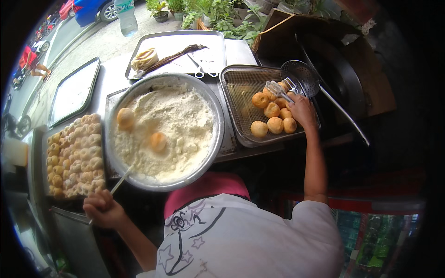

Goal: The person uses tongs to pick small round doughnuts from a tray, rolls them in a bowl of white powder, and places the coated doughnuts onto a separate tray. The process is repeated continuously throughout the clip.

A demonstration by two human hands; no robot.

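Observation:
My left hand (pixel 104 210) grips a thin pale stick-like utensil (pixel 121 180), whose far end reaches into the powder (pixel 174 118) at the near left of a wide metal basin (pixel 219 139). Two golden fried dough balls show in the basin: one ball (pixel 158 141) lies on the powder, and another ball (pixel 125 119) is blurred near the left wall. My right hand (pixel 303 110) is closed around metal tongs (pixel 278 89) over a wire-mesh-lined tray (pixel 240 99). Beneath and beside the tongs sit several fried dough balls (pixel 272 109); I cannot tell whether the tongs pinch one.
Several powdered balls (pixel 81 153) fill a tray at left. Behind the basin, a metal tray (pixel 180 38) carries scissors (pixel 200 69) and a tan bundle (pixel 145 59). A long-handled skimmer (pixel 306 78) lies by a dark pan (pixel 342 76) at right. A water bottle (pixel 126 19) stands beyond.

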